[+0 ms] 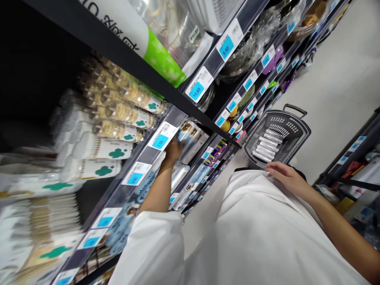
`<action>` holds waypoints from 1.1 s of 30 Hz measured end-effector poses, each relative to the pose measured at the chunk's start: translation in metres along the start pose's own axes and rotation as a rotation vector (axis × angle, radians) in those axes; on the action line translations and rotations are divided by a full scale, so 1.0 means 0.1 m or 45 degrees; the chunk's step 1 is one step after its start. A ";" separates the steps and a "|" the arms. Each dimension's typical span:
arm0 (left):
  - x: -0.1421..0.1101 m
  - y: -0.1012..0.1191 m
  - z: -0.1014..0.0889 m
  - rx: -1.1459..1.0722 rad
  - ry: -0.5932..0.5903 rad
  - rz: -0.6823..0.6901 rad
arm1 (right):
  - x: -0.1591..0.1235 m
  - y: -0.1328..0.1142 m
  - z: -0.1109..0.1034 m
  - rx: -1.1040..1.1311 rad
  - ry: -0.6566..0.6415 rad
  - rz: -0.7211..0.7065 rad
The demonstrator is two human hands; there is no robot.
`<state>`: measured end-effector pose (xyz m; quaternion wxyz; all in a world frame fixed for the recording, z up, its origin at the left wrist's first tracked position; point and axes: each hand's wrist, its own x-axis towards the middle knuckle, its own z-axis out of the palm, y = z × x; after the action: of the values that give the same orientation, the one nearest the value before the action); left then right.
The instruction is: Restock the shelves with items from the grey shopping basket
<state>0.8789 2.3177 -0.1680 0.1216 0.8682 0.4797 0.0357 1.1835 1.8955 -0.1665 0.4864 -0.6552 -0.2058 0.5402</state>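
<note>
My left hand [174,152] reaches under a shelf edge into the rack on the left. It is beside long printed boxes [194,142] that lie on a lower shelf. Its fingers are mostly hidden by the shelf edge, so whether they grip a box does not show. My right hand [282,174] rests in front of my white shirt, near the rim of a grey shopping basket [297,138]. Its fingers are stretched out and hold nothing. Several shiny silver-wrapped packs [268,144] lie side by side in the basket, which stands on the floor.
Shelf rails with blue price tags [196,92] run away along the left. Tubs of toothpicks [118,128] and packs of cotton swabs [101,152] fill the upper left shelf. A black post [148,71] crosses above my left hand. Another rack [353,174] stands at right.
</note>
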 end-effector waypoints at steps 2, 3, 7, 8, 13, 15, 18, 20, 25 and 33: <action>0.00 0.02 0.02 0.012 0.030 -0.018 | 0.00 0.00 -0.01 0.010 -0.007 0.008; -0.01 0.03 0.04 0.020 0.043 -0.027 | 0.00 0.00 -0.01 0.007 -0.014 0.012; -0.03 0.09 0.07 0.033 0.093 -0.084 | 0.02 0.03 -0.06 -0.019 -0.037 0.037; -0.04 0.11 0.08 0.029 0.108 -0.103 | 0.04 0.03 -0.08 -0.019 -0.038 0.038; -0.19 0.36 0.04 -0.062 0.264 -0.172 | 0.12 0.11 -0.26 -0.010 -0.036 0.039; -0.34 0.52 0.08 -0.109 0.398 -0.213 | 0.20 0.20 -0.36 0.000 -0.034 0.063; -0.72 0.86 0.34 -0.195 0.507 -0.226 | 0.40 0.46 -0.52 0.023 0.010 0.131; -1.02 1.19 0.67 -0.288 0.404 -0.167 | 0.62 0.70 -0.62 0.010 0.053 0.197; -1.63 2.20 1.74 -0.549 -0.205 0.074 | 1.43 1.49 -0.89 -0.170 0.128 0.408; -2.40 3.00 2.89 -0.878 -0.844 -0.219 | 3.06 3.24 -1.09 -0.739 -0.055 0.654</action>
<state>1.0486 1.9118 -0.3609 0.5510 0.6991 0.4454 -0.0960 1.3008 1.9509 -0.6065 0.1254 -0.7841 -0.1896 0.5775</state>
